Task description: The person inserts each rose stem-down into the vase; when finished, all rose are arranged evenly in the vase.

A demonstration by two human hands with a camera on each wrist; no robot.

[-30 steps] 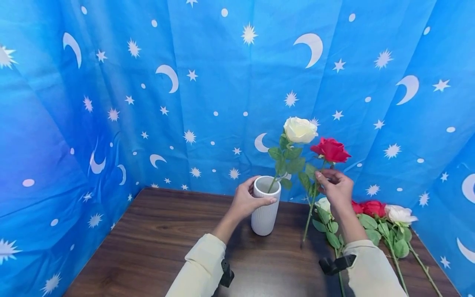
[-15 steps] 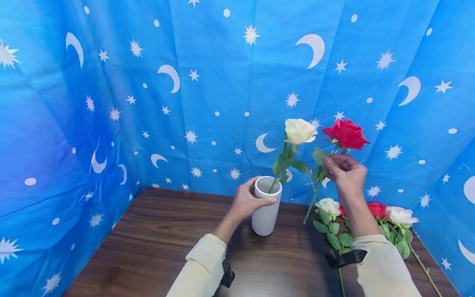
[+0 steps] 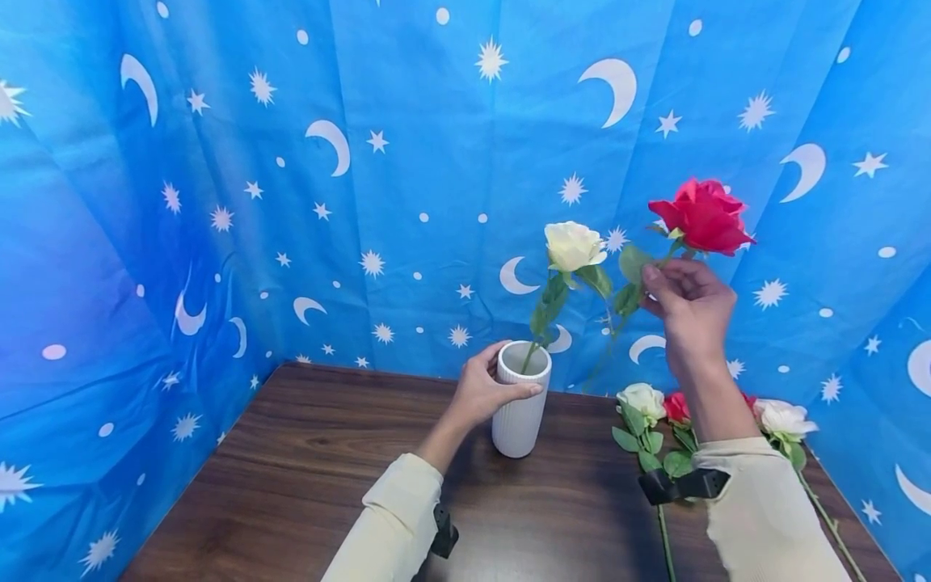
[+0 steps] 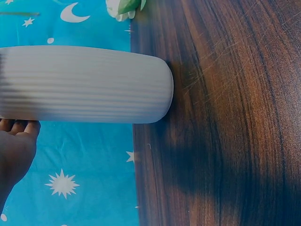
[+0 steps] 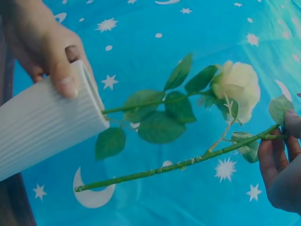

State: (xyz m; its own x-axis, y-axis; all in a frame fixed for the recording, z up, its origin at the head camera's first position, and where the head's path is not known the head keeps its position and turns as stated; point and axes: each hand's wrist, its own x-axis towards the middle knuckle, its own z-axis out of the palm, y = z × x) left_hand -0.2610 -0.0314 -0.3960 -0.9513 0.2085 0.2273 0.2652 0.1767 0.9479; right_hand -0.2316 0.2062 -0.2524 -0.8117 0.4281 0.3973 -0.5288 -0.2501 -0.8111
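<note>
A white ribbed vase (image 3: 520,424) stands upright on the dark wooden table. My left hand (image 3: 483,390) grips it near the rim, thumb across the front. One white rose (image 3: 575,246) leans to the right in the vase, its stem inside the mouth. To the right, my right hand (image 3: 697,311) pinches the stem of a red rose (image 3: 701,217) just under the bloom and holds it above the table. In the right wrist view, the red rose's bare green stem (image 5: 155,170) slants toward the vase, with its cut end outside and beyond the rim.
Several more roses lie on the right of the table (image 3: 327,461), among them a white rose (image 3: 642,402) and another white rose (image 3: 787,417). My right forearm partly covers them. Blue cloth (image 3: 436,105) with moons and stars hangs behind the table and along its sides.
My right hand has risen and shifted right, lifting the red rose higher. The white rose in the vase has turned and swung slightly left. My left hand stays on the vase.
</note>
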